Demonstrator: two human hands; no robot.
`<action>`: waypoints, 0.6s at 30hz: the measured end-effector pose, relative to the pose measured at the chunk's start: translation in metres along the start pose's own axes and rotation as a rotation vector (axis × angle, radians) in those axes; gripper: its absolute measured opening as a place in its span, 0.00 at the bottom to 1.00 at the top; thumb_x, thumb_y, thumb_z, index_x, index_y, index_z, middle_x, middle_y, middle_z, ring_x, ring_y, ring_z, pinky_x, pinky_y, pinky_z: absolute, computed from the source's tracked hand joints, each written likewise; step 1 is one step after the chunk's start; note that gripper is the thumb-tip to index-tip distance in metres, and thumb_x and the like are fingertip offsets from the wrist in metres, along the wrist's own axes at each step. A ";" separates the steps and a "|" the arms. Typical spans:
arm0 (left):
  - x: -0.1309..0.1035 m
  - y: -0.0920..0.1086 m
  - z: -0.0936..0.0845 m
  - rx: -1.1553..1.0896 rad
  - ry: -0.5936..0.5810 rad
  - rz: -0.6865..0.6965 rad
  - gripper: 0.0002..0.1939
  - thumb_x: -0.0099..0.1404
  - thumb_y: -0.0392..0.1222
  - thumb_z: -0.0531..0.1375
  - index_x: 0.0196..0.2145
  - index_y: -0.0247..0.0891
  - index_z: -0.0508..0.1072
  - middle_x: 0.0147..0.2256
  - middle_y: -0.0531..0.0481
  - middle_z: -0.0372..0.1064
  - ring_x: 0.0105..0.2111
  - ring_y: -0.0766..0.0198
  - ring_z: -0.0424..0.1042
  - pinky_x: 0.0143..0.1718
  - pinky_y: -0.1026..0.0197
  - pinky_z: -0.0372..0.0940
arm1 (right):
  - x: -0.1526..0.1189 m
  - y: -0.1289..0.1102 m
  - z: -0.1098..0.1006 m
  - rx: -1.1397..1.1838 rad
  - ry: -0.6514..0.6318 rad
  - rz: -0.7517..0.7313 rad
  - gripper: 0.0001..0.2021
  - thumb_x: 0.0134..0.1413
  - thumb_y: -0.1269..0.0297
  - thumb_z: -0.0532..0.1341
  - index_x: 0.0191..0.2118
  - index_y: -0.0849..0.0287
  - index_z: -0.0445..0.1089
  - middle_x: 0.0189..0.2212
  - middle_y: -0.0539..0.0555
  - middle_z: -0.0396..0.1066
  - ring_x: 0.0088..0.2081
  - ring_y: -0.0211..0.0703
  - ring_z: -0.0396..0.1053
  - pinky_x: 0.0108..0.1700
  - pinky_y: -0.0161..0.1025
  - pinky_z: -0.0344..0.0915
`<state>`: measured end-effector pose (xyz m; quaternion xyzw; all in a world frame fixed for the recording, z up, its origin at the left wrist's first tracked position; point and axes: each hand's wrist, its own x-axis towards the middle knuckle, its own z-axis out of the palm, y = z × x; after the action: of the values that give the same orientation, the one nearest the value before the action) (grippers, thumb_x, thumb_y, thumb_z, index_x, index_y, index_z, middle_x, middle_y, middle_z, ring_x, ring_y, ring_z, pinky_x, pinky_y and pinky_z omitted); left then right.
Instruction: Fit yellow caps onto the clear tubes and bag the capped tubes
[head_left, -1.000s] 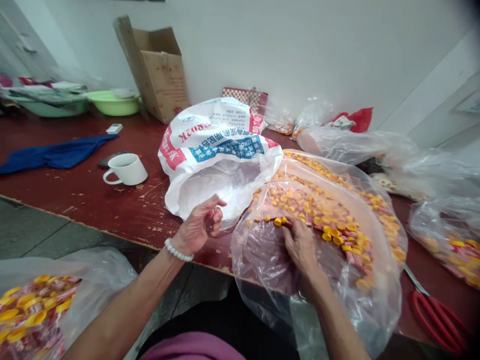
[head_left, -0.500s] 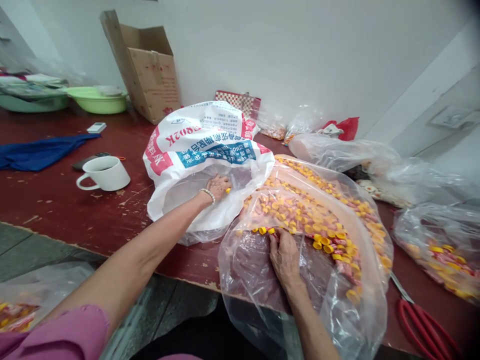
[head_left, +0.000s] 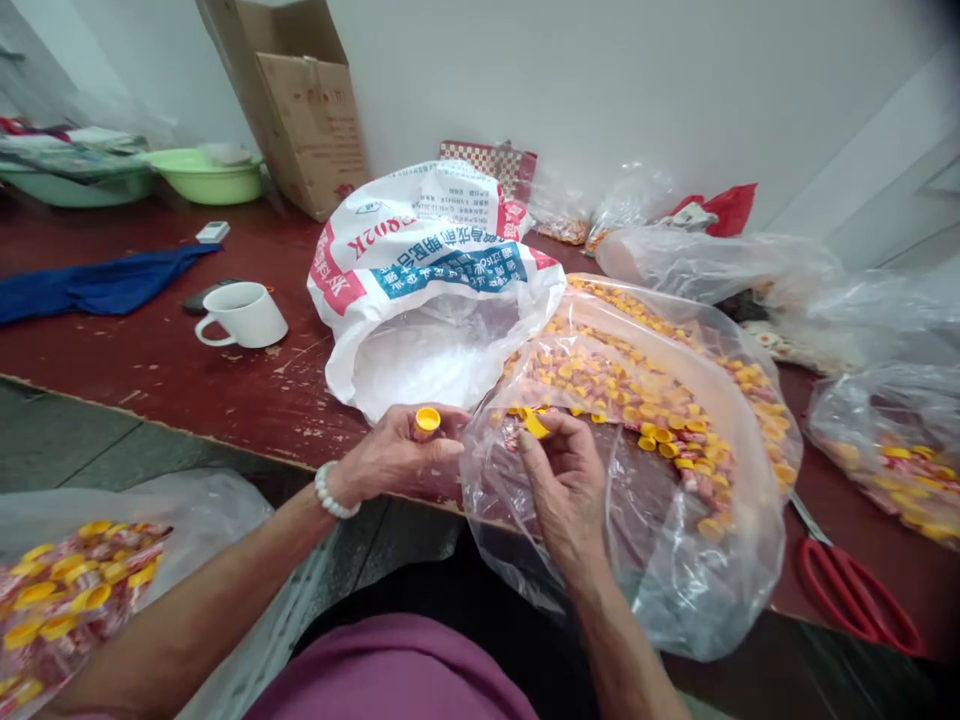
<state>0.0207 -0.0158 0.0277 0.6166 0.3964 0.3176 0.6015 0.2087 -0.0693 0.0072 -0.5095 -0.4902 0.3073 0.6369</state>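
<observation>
1. The little yellow-topped tube (head_left: pixel 427 424) in the left hand (head_left: pixel 397 452) looks very light. Its yellow top seems stiff, like hard plastic, and could be a bit slippery. I think the best place to hold it is around the side, just under the rim, with a soft pinch.
2. The yellow-topped piece (head_left: pixel 535 426) in the right hand (head_left: pixel 568 475) should be just as light. Its pink and red part may be thin and easy to squash, so the yellow ring looks like the better place to pinch.
3. The tube's top is bright yellow and round, and its rim faces up. Below the rim there is some orange-red, but fingers hide the rest. The other piece is tilted, and its lower end is hard to see.
4. The left fingers are close together around the tube, just on the near side of the white printed sack (head_left: pixel 442 268). The right thumb and fingers pinch the other piece, at the near edge of the yellow and pink pile (head_left: pixel 626 388).
5. That pile sits in a clear plastic bag (head_left: pixel 679 590) on the dark red tabletop (head_left: pixel 142 375). I cannot tell if the right hand is inside the bag or over it.
6. Red-handled scissors (head_left: pixel 850 590) lie to the right of the bag.
</observation>
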 end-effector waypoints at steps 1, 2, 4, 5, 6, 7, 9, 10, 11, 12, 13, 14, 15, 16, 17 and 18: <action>-0.008 0.000 0.007 -0.034 -0.030 -0.015 0.22 0.54 0.45 0.65 0.46 0.33 0.72 0.33 0.49 0.70 0.29 0.67 0.67 0.31 0.65 0.64 | -0.004 -0.005 0.007 0.005 -0.046 -0.013 0.10 0.54 0.61 0.60 0.41 0.55 0.63 0.34 0.50 0.67 0.33 0.36 0.67 0.37 0.36 0.65; -0.014 0.000 0.013 -0.053 -0.058 -0.027 0.22 0.54 0.45 0.65 0.46 0.33 0.73 0.33 0.49 0.70 0.29 0.68 0.66 0.30 0.66 0.64 | -0.007 -0.008 0.011 -0.009 -0.088 -0.027 0.09 0.55 0.61 0.60 0.41 0.55 0.63 0.35 0.50 0.67 0.33 0.36 0.67 0.38 0.36 0.65; -0.022 -0.002 0.021 -0.050 -0.092 -0.049 0.23 0.55 0.45 0.64 0.47 0.33 0.72 0.30 0.49 0.69 0.26 0.68 0.65 0.24 0.68 0.61 | -0.012 -0.008 0.013 -0.070 -0.148 -0.058 0.08 0.56 0.62 0.59 0.41 0.55 0.63 0.35 0.50 0.67 0.34 0.36 0.67 0.40 0.37 0.65; -0.024 -0.003 0.024 -0.037 -0.100 -0.059 0.23 0.55 0.46 0.64 0.47 0.33 0.72 0.27 0.50 0.68 0.25 0.68 0.65 0.21 0.69 0.59 | -0.014 -0.007 0.012 -0.102 -0.161 -0.076 0.08 0.57 0.62 0.59 0.41 0.55 0.64 0.35 0.50 0.67 0.35 0.37 0.67 0.40 0.37 0.65; -0.025 -0.005 0.026 -0.025 -0.108 -0.067 0.23 0.56 0.46 0.64 0.47 0.33 0.72 0.25 0.51 0.67 0.24 0.68 0.65 0.19 0.70 0.57 | -0.015 -0.006 0.009 -0.133 -0.168 -0.092 0.07 0.57 0.62 0.58 0.41 0.55 0.64 0.35 0.49 0.67 0.35 0.37 0.67 0.40 0.37 0.64; -0.026 -0.006 0.027 -0.025 -0.119 -0.074 0.23 0.56 0.47 0.64 0.47 0.33 0.72 0.24 0.51 0.66 0.23 0.68 0.65 0.17 0.70 0.56 | -0.016 -0.006 0.007 -0.161 -0.173 -0.105 0.07 0.57 0.62 0.58 0.41 0.55 0.64 0.35 0.49 0.68 0.35 0.37 0.67 0.40 0.37 0.64; -0.028 -0.008 0.029 -0.065 -0.155 -0.072 0.20 0.56 0.47 0.64 0.44 0.32 0.73 0.24 0.51 0.66 0.22 0.68 0.66 0.18 0.69 0.57 | -0.017 -0.009 0.001 -0.204 -0.207 -0.121 0.06 0.58 0.62 0.57 0.40 0.55 0.64 0.34 0.49 0.68 0.35 0.37 0.67 0.41 0.38 0.64; -0.028 -0.009 0.030 -0.104 -0.177 -0.064 0.18 0.57 0.46 0.63 0.42 0.32 0.73 0.24 0.51 0.66 0.22 0.68 0.66 0.19 0.69 0.58 | -0.018 -0.011 -0.001 -0.219 -0.249 -0.129 0.05 0.59 0.62 0.56 0.39 0.56 0.65 0.34 0.49 0.69 0.35 0.38 0.68 0.41 0.38 0.65; -0.029 -0.010 0.031 -0.157 -0.194 -0.060 0.16 0.57 0.46 0.63 0.40 0.32 0.73 0.24 0.51 0.66 0.21 0.69 0.66 0.20 0.68 0.60 | -0.018 -0.014 -0.002 -0.238 -0.303 -0.139 0.05 0.59 0.61 0.55 0.39 0.56 0.65 0.34 0.50 0.69 0.36 0.38 0.68 0.42 0.38 0.65; -0.030 -0.010 0.033 -0.221 -0.199 -0.063 0.15 0.58 0.46 0.62 0.38 0.31 0.73 0.25 0.50 0.66 0.21 0.69 0.66 0.22 0.68 0.61 | -0.020 -0.016 -0.003 -0.266 -0.359 -0.162 0.06 0.59 0.61 0.56 0.39 0.56 0.64 0.35 0.50 0.69 0.37 0.39 0.68 0.43 0.39 0.65; -0.030 -0.010 0.034 -0.291 -0.193 -0.074 0.13 0.58 0.45 0.62 0.36 0.31 0.73 0.25 0.50 0.67 0.22 0.70 0.66 0.23 0.68 0.61 | -0.021 -0.018 -0.003 -0.303 -0.410 -0.208 0.08 0.57 0.60 0.58 0.41 0.56 0.64 0.38 0.52 0.69 0.40 0.41 0.68 0.44 0.41 0.64; -0.031 -0.010 0.036 -0.361 -0.183 -0.093 0.12 0.58 0.44 0.62 0.35 0.31 0.72 0.26 0.49 0.67 0.22 0.70 0.67 0.23 0.68 0.62 | -0.024 -0.018 -0.003 -0.348 -0.445 -0.267 0.14 0.53 0.58 0.61 0.43 0.56 0.63 0.41 0.53 0.68 0.43 0.44 0.67 0.47 0.43 0.64; -0.031 -0.010 0.038 -0.428 -0.173 -0.116 0.12 0.57 0.43 0.63 0.35 0.31 0.72 0.27 0.49 0.68 0.22 0.70 0.67 0.24 0.68 0.62 | -0.026 -0.018 -0.002 -0.395 -0.458 -0.325 0.21 0.47 0.57 0.65 0.46 0.56 0.61 0.45 0.55 0.67 0.46 0.47 0.65 0.48 0.45 0.63; -0.031 -0.010 0.040 -0.488 -0.169 -0.139 0.11 0.57 0.42 0.63 0.34 0.31 0.72 0.27 0.49 0.68 0.22 0.69 0.67 0.24 0.67 0.63 | -0.030 -0.016 0.000 -0.439 -0.450 -0.372 0.29 0.41 0.57 0.69 0.49 0.56 0.59 0.47 0.57 0.65 0.48 0.49 0.64 0.49 0.46 0.62; -0.031 -0.010 0.043 -0.536 -0.171 -0.158 0.10 0.56 0.42 0.63 0.33 0.31 0.71 0.27 0.48 0.68 0.22 0.69 0.68 0.24 0.67 0.63 | -0.033 -0.013 0.002 -0.476 -0.430 -0.401 0.33 0.37 0.58 0.70 0.50 0.56 0.57 0.47 0.58 0.64 0.48 0.50 0.64 0.49 0.47 0.63; -0.031 -0.010 0.045 -0.575 -0.179 -0.176 0.10 0.56 0.41 0.63 0.32 0.30 0.71 0.27 0.48 0.68 0.21 0.69 0.68 0.23 0.67 0.63 | -0.036 -0.010 0.004 -0.503 -0.401 -0.404 0.34 0.35 0.59 0.70 0.50 0.56 0.57 0.46 0.57 0.65 0.46 0.49 0.65 0.47 0.46 0.63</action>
<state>0.0433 -0.0654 0.0169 0.4099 0.2877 0.3078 0.8090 0.1920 -0.1026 0.0059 -0.4727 -0.7560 0.1392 0.4309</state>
